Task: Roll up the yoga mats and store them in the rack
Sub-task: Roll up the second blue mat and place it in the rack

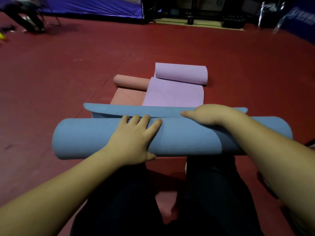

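A blue yoga mat lies across the red floor in front of my knees, almost fully rolled, with a short loose end sticking out on its far side. My left hand rests flat on top of the roll, fingers spread. My right hand lies over the roll's far edge, its fingers curving down onto the loose end. Beyond it lie a purple mat and a pink mat, each partly rolled from its far end.
Red floor spreads all around. My dark trouser legs are at the bottom. A blue banner and dark equipment stand along the far wall. A person's legs are at the far left.
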### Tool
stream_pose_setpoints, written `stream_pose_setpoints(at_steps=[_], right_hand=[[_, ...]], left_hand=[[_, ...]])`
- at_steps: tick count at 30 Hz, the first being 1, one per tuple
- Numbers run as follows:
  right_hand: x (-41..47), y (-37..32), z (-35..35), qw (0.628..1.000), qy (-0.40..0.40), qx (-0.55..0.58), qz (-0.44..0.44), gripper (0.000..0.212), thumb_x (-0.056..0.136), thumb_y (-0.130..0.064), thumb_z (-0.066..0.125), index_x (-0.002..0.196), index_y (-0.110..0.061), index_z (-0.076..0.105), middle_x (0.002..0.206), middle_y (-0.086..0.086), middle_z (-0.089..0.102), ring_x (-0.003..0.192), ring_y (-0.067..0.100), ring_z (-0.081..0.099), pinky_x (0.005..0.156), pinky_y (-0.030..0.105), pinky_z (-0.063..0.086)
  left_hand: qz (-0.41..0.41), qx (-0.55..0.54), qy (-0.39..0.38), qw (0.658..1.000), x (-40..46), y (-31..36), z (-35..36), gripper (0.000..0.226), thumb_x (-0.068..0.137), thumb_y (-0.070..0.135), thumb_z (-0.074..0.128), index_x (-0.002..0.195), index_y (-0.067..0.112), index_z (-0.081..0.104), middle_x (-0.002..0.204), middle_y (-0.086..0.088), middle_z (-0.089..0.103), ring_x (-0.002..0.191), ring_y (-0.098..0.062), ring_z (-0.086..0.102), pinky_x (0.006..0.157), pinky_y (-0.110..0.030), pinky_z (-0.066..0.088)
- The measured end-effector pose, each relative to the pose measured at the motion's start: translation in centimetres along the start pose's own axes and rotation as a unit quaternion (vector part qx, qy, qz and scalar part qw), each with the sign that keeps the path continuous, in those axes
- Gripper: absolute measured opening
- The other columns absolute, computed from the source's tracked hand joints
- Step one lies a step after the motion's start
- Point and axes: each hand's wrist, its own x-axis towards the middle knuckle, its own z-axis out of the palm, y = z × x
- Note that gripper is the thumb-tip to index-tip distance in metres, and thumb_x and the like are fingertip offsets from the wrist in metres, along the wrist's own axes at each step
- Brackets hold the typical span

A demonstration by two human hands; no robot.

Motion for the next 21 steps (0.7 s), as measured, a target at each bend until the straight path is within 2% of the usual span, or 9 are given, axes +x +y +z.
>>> stream_pose_setpoints(at_steps=[3,6,9,11,13,16,18,21], right_hand=[[-0.3,-0.1,0.5,0.999,-0.037,0.001,-0.002,0.083,0.090,-0.078,0.023,0.137,-0.018,0.056,0.151,0.007,0.045,0.134,0.026,0.045,0.111,0.039,0.030],[-0.1,-0.1,0.3,0.999,-0.042,-0.002,-0.025,0.073,0.092,-0.075,0.027,0.131,-0.024,0.061,0.144,0.005,0.053,0.127,0.026,0.050,0.105,0.036,0.034],[1.3,1.1,-0.6,0.993,0.046,-0.073,-0.085,0.045,0.094,-0.066,0.041,0.106,-0.031,0.068,0.117,0.000,0.067,0.096,0.020,0.057,0.085,0.034,0.045],[2.7,2.4,-1.0,0.978,0.130,-0.128,-0.104,0.037,0.094,-0.058,0.051,0.110,-0.028,0.067,0.116,-0.001,0.067,0.097,0.021,0.057,0.085,0.037,0.048],[3.7,3.5,-1.1,0.972,0.163,-0.119,-0.118,0.043,0.091,-0.054,0.058,0.125,-0.028,0.059,0.129,-0.003,0.059,0.115,0.021,0.053,0.093,0.039,0.047],[4.7,3.4,-1.0,0.976,0.124,-0.128,-0.125,0.066,0.085,-0.053,0.067,0.142,-0.029,0.043,0.141,-0.004,0.045,0.129,0.022,0.041,0.100,0.043,0.044],[5.2,2.8,-0.6,0.976,0.097,-0.149,-0.125,0.072,0.082,-0.051,0.070,0.143,-0.029,0.040,0.140,-0.004,0.045,0.126,0.023,0.044,0.098,0.045,0.045],[5.9,1.9,-0.1,0.971,0.091,-0.175,-0.137,0.058,0.085,-0.037,0.065,0.138,-0.028,0.044,0.134,-0.002,0.051,0.115,0.024,0.053,0.091,0.042,0.048]], left_hand=[[0.003,-0.005,-0.018,1.000,-0.5,0.3,0.2,0.108,0.048,0.078,0.066,0.136,0.019,0.040,0.118,-0.012,0.060,0.090,-0.034,0.058,0.079,-0.047,0.048],[-0.001,-0.017,-0.054,0.998,-0.2,0.2,0.4,0.109,0.050,0.082,0.063,0.137,0.021,0.037,0.118,-0.008,0.060,0.093,-0.031,0.057,0.080,-0.045,0.046],[0.001,-0.023,-0.082,0.996,0.2,-0.2,0.1,0.110,0.056,0.085,0.058,0.144,0.025,0.029,0.127,-0.001,0.053,0.105,-0.026,0.052,0.088,-0.043,0.041],[-0.001,-0.022,-0.090,0.996,0.3,-0.4,0.1,0.111,0.059,0.085,0.056,0.147,0.026,0.024,0.131,0.000,0.049,0.108,-0.025,0.048,0.092,-0.042,0.038],[0.000,-0.023,-0.082,0.996,0.3,-0.3,0.3,0.111,0.059,0.085,0.057,0.146,0.025,0.026,0.130,-0.001,0.050,0.106,-0.025,0.049,0.091,-0.042,0.039],[0.003,-0.025,-0.078,0.997,0.4,-0.3,0.7,0.111,0.057,0.086,0.055,0.145,0.025,0.027,0.128,-0.002,0.051,0.105,-0.025,0.050,0.090,-0.043,0.040],[0.004,-0.028,-0.071,0.997,0.4,-0.3,0.8,0.111,0.056,0.086,0.055,0.145,0.025,0.029,0.127,-0.003,0.052,0.106,-0.026,0.051,0.090,-0.043,0.041],[0.004,-0.027,-0.064,0.998,0.4,-0.1,0.9,0.111,0.055,0.089,0.051,0.144,0.025,0.034,0.126,-0.003,0.054,0.105,-0.026,0.052,0.089,-0.044,0.042]])
